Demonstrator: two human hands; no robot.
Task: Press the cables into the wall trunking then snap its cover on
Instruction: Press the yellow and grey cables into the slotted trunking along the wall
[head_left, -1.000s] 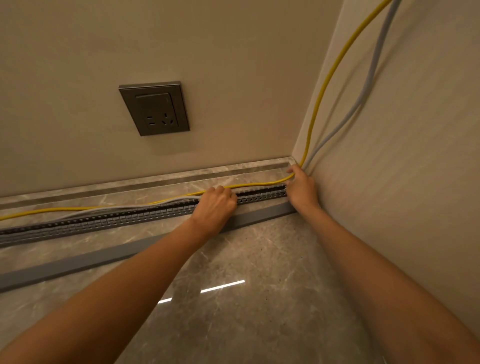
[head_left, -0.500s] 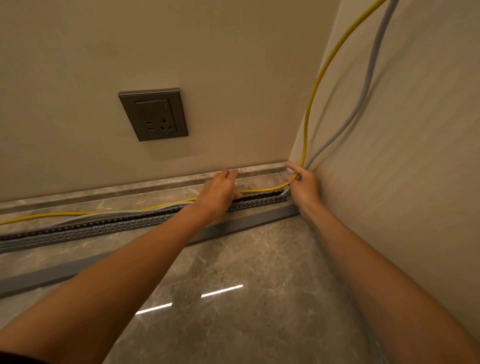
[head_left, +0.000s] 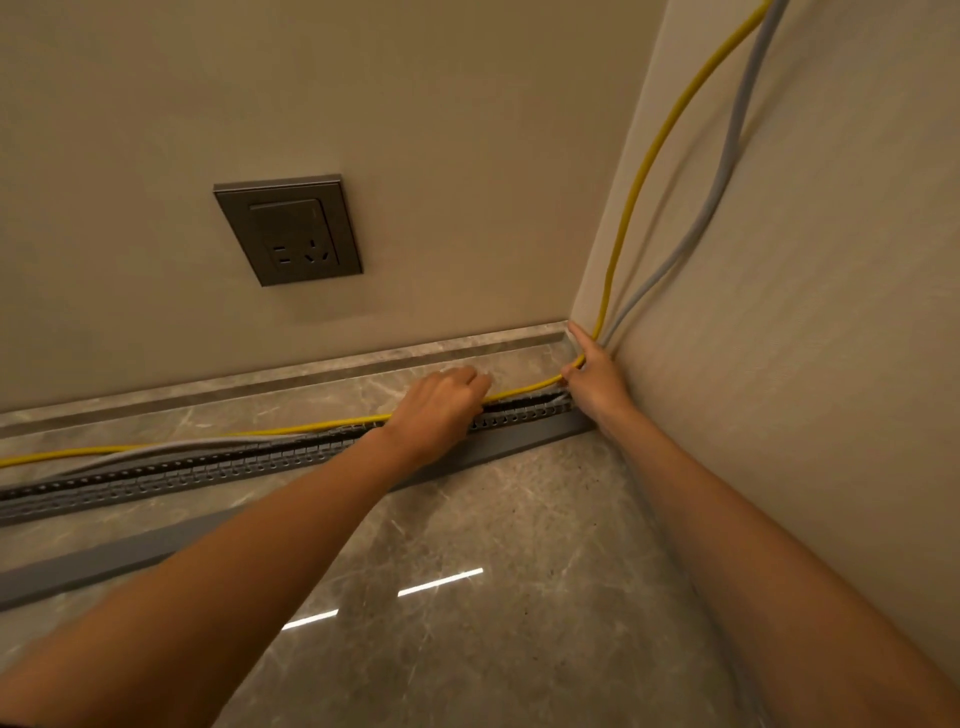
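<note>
A slotted grey trunking (head_left: 218, 465) runs along the marble floor beside the wall base. A yellow cable (head_left: 639, 171) and a grey cable (head_left: 727, 156) come down the right wall into the corner and continue left beside the trunking. My right hand (head_left: 595, 379) is in the corner, fingers pinched on the yellow cable at its bend. My left hand (head_left: 439, 410) lies over the trunking with its fingers curled on the yellow cable. The grey cover strip (head_left: 130, 556) lies flat on the floor in front of the trunking.
A dark wall socket (head_left: 288, 231) sits on the back wall above the marble skirting (head_left: 311, 371). The right wall stands close beside my right forearm. Polished marble floor (head_left: 493, 623) spreads toward me.
My left hand rose from pressing on the trunking and reached back to the yellow cable. My right hand shifted slightly up into the corner, keeping hold of the cable bend.
</note>
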